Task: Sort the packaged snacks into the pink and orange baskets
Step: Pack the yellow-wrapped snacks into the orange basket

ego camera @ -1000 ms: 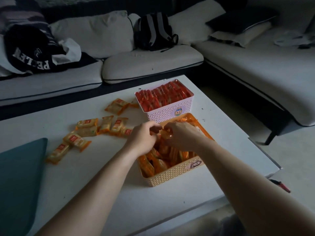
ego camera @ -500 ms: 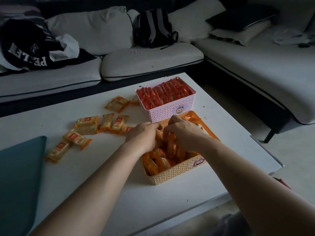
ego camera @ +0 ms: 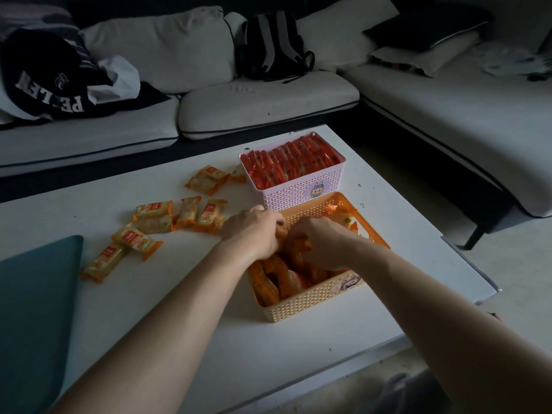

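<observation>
The orange basket (ego camera: 310,301) stands on the white table near me, holding several orange snack packets (ego camera: 270,282). Both hands reach into it. My left hand (ego camera: 254,230) is over its far left part with fingers curled down among the packets. My right hand (ego camera: 321,240) sits beside it, fingers curled on orange packets in the basket's middle. Just behind stands the pink basket (ego camera: 298,192), packed with a row of red snack packets (ego camera: 288,164). Several loose yellow-orange packets (ego camera: 155,218) lie on the table to the left.
A teal cushion (ego camera: 33,309) covers the table's left front corner. The white table (ego camera: 298,348) ends just right of the baskets. Grey sofas stand behind and to the right, with a black backpack (ego camera: 271,46) and dark clothing (ego camera: 47,82) on them.
Both hands have sunk lower into the orange basket and pressed among its packets. The view shifted slightly.
</observation>
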